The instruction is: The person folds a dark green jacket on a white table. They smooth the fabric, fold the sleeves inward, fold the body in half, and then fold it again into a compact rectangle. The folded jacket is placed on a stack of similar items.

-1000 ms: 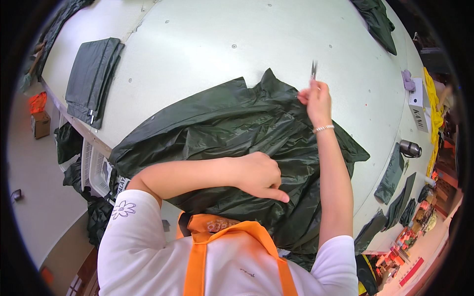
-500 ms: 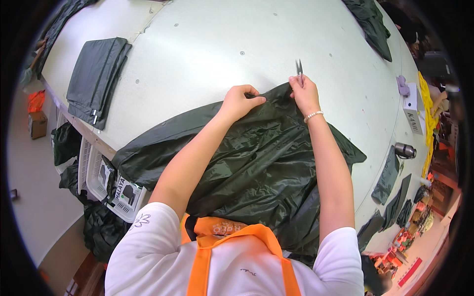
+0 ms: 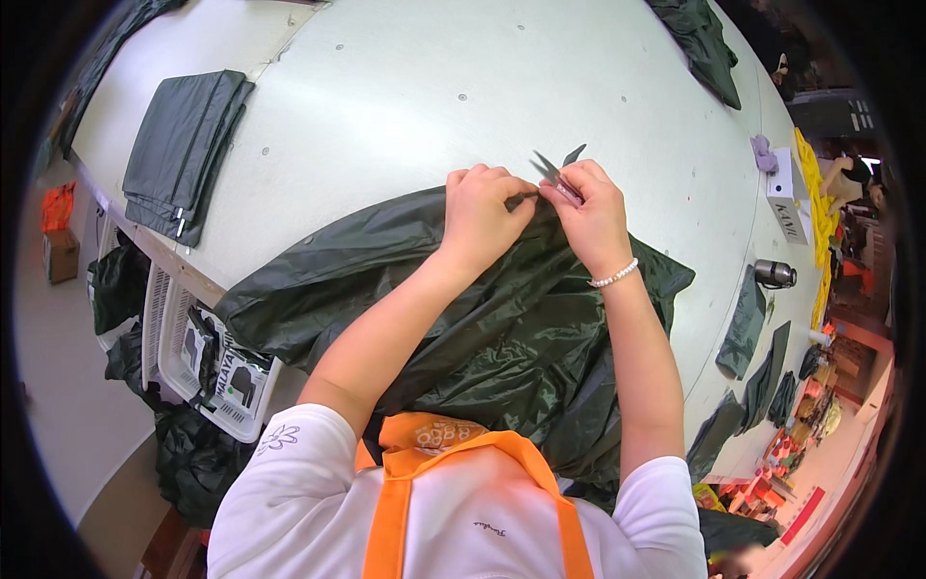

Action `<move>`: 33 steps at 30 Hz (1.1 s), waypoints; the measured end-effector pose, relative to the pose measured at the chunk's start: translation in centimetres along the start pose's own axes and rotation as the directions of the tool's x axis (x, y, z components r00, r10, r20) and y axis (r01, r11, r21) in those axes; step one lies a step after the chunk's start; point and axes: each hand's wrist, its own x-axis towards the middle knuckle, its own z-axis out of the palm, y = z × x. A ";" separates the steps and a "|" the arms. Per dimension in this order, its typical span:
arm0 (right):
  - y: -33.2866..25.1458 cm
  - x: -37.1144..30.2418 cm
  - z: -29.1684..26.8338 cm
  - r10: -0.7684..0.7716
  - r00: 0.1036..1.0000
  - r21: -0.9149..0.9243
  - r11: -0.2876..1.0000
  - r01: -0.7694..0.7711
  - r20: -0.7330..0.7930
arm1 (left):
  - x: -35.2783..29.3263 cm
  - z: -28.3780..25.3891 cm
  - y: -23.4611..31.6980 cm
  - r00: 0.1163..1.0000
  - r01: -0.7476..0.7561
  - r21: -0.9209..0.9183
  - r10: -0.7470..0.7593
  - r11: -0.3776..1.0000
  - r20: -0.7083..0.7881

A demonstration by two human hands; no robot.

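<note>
A large sheet of shiny dark green fabric lies bunched across the table's near side and hangs over toward my apron. My left hand is closed on its far edge, with thumb and fingertips pinched together. Close beside it, my right hand is closed around small thread snips. The blades point up and to the left, spread a little. The tips of my right thumb and finger meet the fabric edge near the left fingertips; whether they pinch it too is hard to see.
A folded dark green stack lies on the white table at the left. White baskets with packaged goods stand below the left edge. Along the right are a steel flask, a white box and several dark fabric pieces.
My two hands have come together at the fabric edge. The snips, upright before, now tilt left with their blades apart. The right hand has moved slightly down.
</note>
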 end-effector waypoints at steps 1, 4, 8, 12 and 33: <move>-0.7 0.0 -0.1 -0.052 0.999 -0.104 0.993 0.051 0.000 | -0.1 0.2 0.1 1.000 0.013 -0.028 -0.013 1.000 -0.009; -2.2 -0.2 0.2 -0.166 0.986 -0.313 0.936 0.161 0.011 | -0.1 0.0 0.6 0.989 0.147 -0.179 -0.146 0.973 0.023; -2.1 -1.2 -1.1 0.145 0.974 0.114 0.985 -0.126 -0.176 | -0.3 -0.4 1.0 0.956 0.273 -0.362 -0.294 0.891 -0.003; -2.2 -3.2 -2.6 0.325 0.945 -0.018 0.946 -0.325 0.029 | -0.4 -0.2 1.0 0.974 0.184 -0.285 -0.213 0.941 -0.077; -2.4 -2.9 -2.5 0.052 0.994 -0.140 0.988 -0.065 -0.096 | -0.3 -1.1 1.6 0.966 0.252 -0.360 -0.253 0.899 0.044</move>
